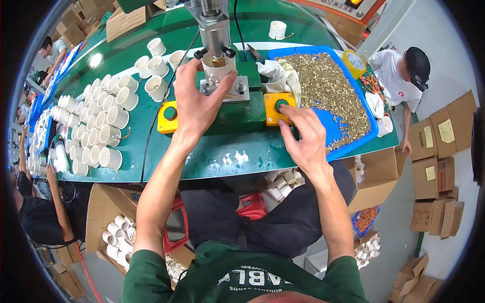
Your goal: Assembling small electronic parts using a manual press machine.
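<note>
Under the metal press (pixel 214 31), a white plastic cup-shaped part (pixel 216 73) stands on the base plate, with the brass-coloured tip of the press inside it. My left hand (pixel 197 106) grips this white cup between thumb and fingers. Right of the press, my right hand (pixel 305 135) rests its fingertips at the green button on a yellow switch box (pixel 273 119); its thumb is spread apart and it holds nothing. A second yellow box (pixel 162 123) with a green button sits left of the press, beside my left wrist.
Many white cups (pixel 101 118) stand on the left of the green table (pixel 227 156). A blue tray (pixel 348 146) of small brass pieces lies at the right, with a cloth (pixel 283 81), pliers (pixel 255 53) and yellow tape roll (pixel 353 64) nearby. Co-workers are at both sides. Cardboard boxes (pixel 379 177) flank my legs.
</note>
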The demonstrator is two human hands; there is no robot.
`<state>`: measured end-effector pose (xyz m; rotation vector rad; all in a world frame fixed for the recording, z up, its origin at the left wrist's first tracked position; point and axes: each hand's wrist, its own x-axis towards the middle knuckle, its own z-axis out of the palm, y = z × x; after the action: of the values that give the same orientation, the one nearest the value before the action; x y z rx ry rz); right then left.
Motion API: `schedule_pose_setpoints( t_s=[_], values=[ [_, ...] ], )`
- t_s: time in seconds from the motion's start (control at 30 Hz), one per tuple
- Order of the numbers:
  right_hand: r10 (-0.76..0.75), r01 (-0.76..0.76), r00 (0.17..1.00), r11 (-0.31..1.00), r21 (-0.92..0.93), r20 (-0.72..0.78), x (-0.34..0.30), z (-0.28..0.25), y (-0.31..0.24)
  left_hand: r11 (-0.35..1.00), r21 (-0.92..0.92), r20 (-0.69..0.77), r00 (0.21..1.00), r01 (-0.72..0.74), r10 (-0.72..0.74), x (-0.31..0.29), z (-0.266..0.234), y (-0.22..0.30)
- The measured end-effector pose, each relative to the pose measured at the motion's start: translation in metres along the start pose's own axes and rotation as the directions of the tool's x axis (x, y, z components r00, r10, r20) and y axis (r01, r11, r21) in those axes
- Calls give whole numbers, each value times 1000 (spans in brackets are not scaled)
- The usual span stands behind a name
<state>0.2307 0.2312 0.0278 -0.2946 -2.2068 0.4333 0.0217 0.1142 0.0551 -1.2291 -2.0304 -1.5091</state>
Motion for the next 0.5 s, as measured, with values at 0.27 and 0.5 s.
schedule_pose_setpoints(
  t_s=[0.27, 0.5],
  values=[
    [-4, 4, 1000, 1000, -1, 20, 2, 1, -1, 995, 48, -80, 993, -85, 89, 9, -2, 0],
    [45, -42, 996, 998, -43, 80, 2, -4, -9, 994, -36, -318, 944, -106, 89, 10, -21, 3]
  ],
)
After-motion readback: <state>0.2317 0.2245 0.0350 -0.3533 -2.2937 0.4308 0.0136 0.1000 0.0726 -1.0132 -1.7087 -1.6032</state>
